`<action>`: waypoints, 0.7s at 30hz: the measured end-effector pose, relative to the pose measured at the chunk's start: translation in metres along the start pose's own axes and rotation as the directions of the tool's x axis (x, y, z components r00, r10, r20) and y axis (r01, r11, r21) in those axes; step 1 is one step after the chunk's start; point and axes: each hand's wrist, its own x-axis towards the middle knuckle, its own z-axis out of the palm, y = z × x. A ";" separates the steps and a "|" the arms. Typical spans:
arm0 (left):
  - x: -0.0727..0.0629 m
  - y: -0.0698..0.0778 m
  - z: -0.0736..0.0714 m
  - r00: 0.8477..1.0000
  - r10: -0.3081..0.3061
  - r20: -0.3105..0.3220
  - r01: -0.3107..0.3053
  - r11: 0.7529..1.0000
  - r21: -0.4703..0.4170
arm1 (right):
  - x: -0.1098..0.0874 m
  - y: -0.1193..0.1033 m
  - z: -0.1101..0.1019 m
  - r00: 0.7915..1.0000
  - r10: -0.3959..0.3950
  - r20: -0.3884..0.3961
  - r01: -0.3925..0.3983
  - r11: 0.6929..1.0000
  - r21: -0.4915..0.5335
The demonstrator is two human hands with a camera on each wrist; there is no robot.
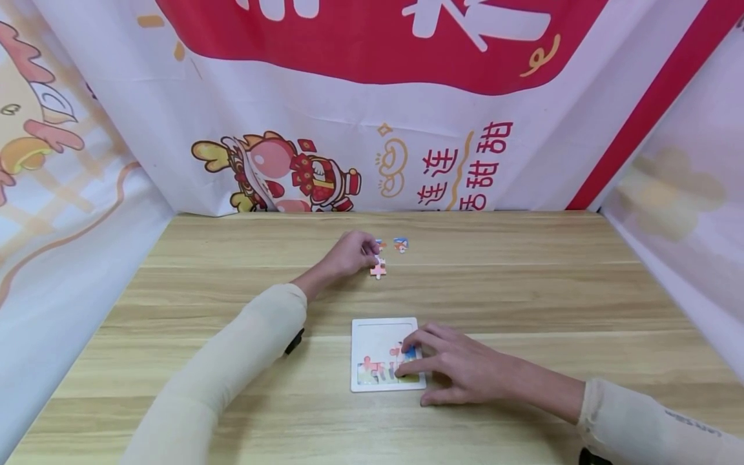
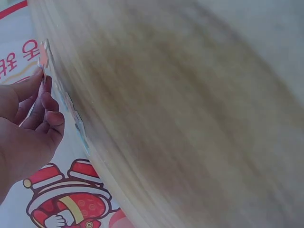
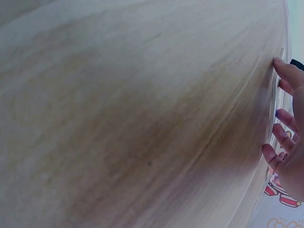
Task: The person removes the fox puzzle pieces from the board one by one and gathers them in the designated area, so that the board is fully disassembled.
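Note:
Between thumb and forefinger, my left hand (image 1: 352, 252) pinches a pink jigsaw piece (image 1: 378, 270) by its edge; the left wrist view shows the piece (image 2: 44, 56) tilted up at the fingertips. Other loose jigsaw pieces (image 1: 401, 244) lie beside that hand, one partly covered by it. Nearer me is a white square puzzle tray (image 1: 372, 334), its lower part and right side filled with joined pieces (image 1: 372, 372). My right hand (image 1: 462, 365) spreads over the tray's right side, fingertips on the pieces there and thumb by the lower right corner. It hides part of them.
A wooden table (image 1: 540, 278) carries everything. Printed cloth curtains (image 1: 349, 103) rise along its back edge and both sides. The loose pieces lie towards the back, the tray closer to the front.

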 end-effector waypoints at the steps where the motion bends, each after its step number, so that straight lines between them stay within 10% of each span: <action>1: 0.001 0.000 0.000 1.000 -0.001 -0.003 0.001 1.000 0.010 | 0.000 0.000 0.000 1.000 -0.003 -0.002 0.003 1.000 -0.001; 21: 0.006 0.006 0.001 0.997 -0.072 0.009 0.070 0.988 0.135 | 0.001 0.000 0.000 1.000 0.010 0.007 -0.010 1.000 0.011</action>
